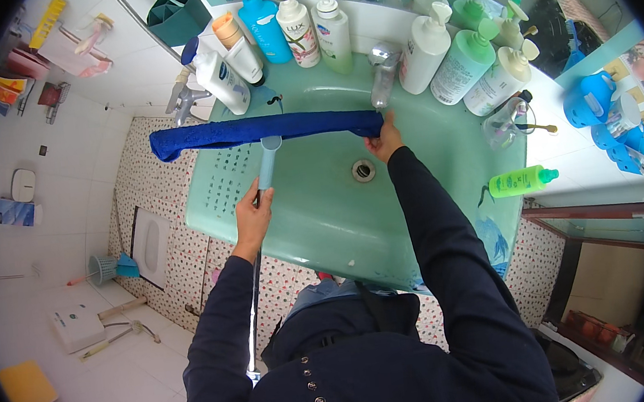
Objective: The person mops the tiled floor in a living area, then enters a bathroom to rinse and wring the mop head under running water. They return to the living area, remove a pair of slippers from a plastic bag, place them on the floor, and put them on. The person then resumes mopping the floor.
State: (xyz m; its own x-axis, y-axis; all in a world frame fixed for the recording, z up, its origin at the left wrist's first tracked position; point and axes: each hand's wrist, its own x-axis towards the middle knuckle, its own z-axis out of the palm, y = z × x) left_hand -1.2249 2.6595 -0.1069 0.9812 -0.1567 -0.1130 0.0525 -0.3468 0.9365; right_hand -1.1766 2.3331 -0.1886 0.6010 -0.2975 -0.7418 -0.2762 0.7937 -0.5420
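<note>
My left hand (253, 217) is closed around the handle of a flat mop (267, 168), just below its light blue neck; the metal pole runs down past my left sleeve. Across the top of the neck lies the long mop head, wrapped in a dark blue cloth (267, 130) and held level above the green washbasin (324, 218). At the cloth's right end my right hand (386, 138) grips its edge with thumb and fingers. That end is close to the chrome faucet (382, 77), above and left of the round drain (363, 170).
Pump bottles (295, 33) stand along the basin's back edge, more (464, 65) to the right. A bright green bottle (517, 181) lies on the right rim, near a clear cup (502, 126). Left are a wall tap (186, 100) and a squat toilet (151, 245).
</note>
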